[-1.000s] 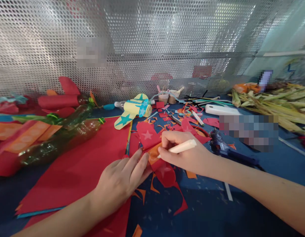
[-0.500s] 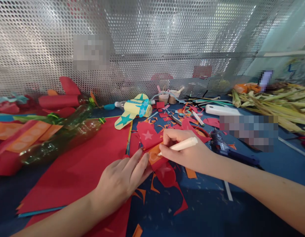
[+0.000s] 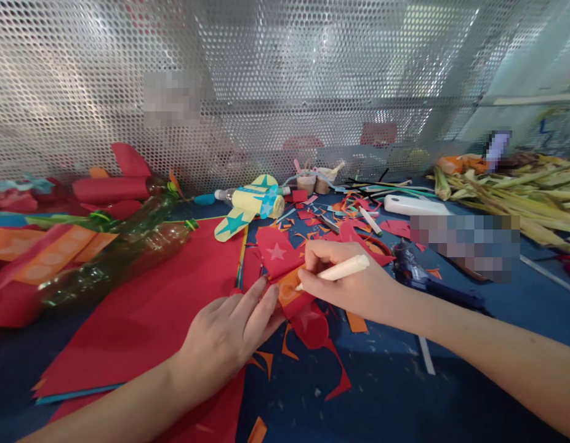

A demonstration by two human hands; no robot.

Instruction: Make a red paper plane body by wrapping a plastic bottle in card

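Observation:
My right hand [image 3: 340, 280] is closed around a white marker pen [image 3: 354, 266]. The pen's tip touches an orange paper strip [image 3: 289, 298] that carries pale circle outlines. This strip lies across a red toy plane [image 3: 273, 249], whose wings have pale stars. My left hand [image 3: 234, 326] holds the plane's near left end, with its fingers along the side and over the edge. The plane's far end is partly hidden behind my right hand.
Red paper sheets [image 3: 174, 295] lie under my left forearm. Clear bottles [image 3: 114, 264] and red paper pieces are to the left. A yellow plane [image 3: 255, 200] stands behind. Paper scraps [image 3: 338, 375] litter the blue table. A dark blue glue gun [image 3: 433, 286] and dry husks [image 3: 506, 191] lie right.
Almost nothing differs. Both hands and the pen keep their places, with the tip still on the orange strip.

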